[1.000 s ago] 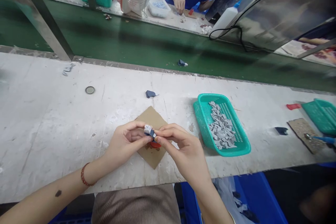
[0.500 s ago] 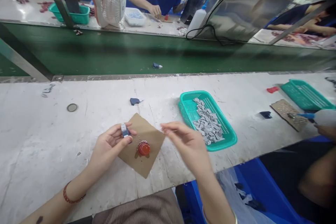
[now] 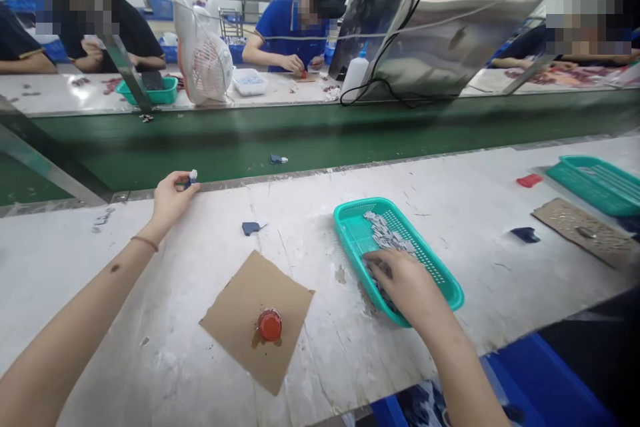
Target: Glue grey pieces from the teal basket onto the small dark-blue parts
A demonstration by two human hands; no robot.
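Observation:
My left hand (image 3: 173,200) reaches to the far edge of the table, fingers pinched on a small dark blue piece with a whitish tip (image 3: 191,179). My right hand (image 3: 407,280) is down in a green plastic basket (image 3: 345,240), its fingers curled among small flat grey pieces (image 3: 387,233). Whether it grips one is hidden. Between my arms lies a brown cardboard square (image 3: 245,307) with a red round cap (image 3: 270,325) on it, wet brownish liquid around the cap. Beyond the cardboard, a dark blue piece (image 3: 251,228) rests on the white table.
A green belt (image 3: 330,137) runs past the table's far edge, carrying another blue piece (image 3: 276,159). Rightward are a red piece (image 3: 529,180), a second green basket (image 3: 595,183) and wet cardboard (image 3: 580,230). A metal post (image 3: 65,160) stands at left. Co-workers sit across the belt.
My left hand has moved away from the cardboard, left and forward to the belt's edge, still pinching the blue piece. My right hand has gone right, into the basket. The view has tilted up.

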